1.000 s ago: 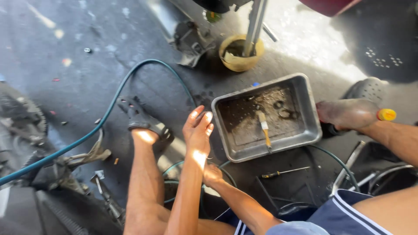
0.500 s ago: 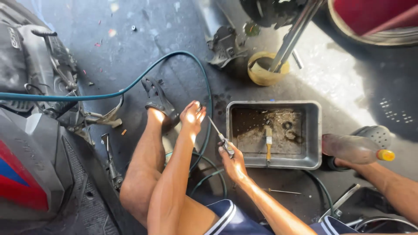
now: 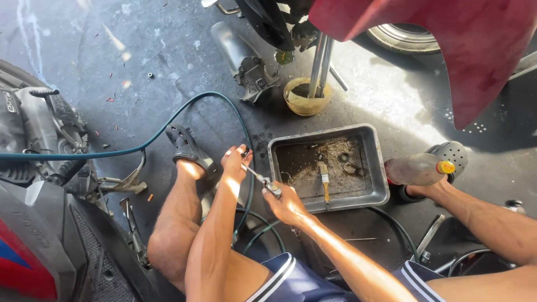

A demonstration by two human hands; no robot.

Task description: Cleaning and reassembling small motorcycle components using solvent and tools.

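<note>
The person sits on the floor (image 3: 168, 61) with knees raised. Nearest the camera, dark blue shorts (image 3: 291, 279) with white trim cover the thighs. To the near left stands a scooter (image 3: 39, 223), its body grey, black and red.

The right hand (image 3: 288, 204) has its grip pressed together around the near end of a thin metal tool (image 3: 258, 178). The left hand (image 3: 236, 161) pinches the far end of the same tool between fingertips. The tool runs diagonally between the two hands, just left of the tray (image 3: 330, 131). What kind of tool it is cannot be told.

The tray is grey metal, rectangular, with a dirty bottom. A small brush (image 3: 324, 180) with a yellow handle lies inside it, beside two small rings (image 3: 349, 165). A bottle (image 3: 417, 169) with a yellow cap lies on its side just right of the tray, resting over the right foot.

The left foot wears a black sandal (image 3: 187, 146). A green hose (image 3: 140, 142) arcs from the left edge past the sandal and down between the legs.

Farther off, a yellow cup (image 3: 305, 103) stands on the floor with two metal rods (image 3: 320, 61) in it. A red body panel (image 3: 447, 45) fills the far right.
</note>
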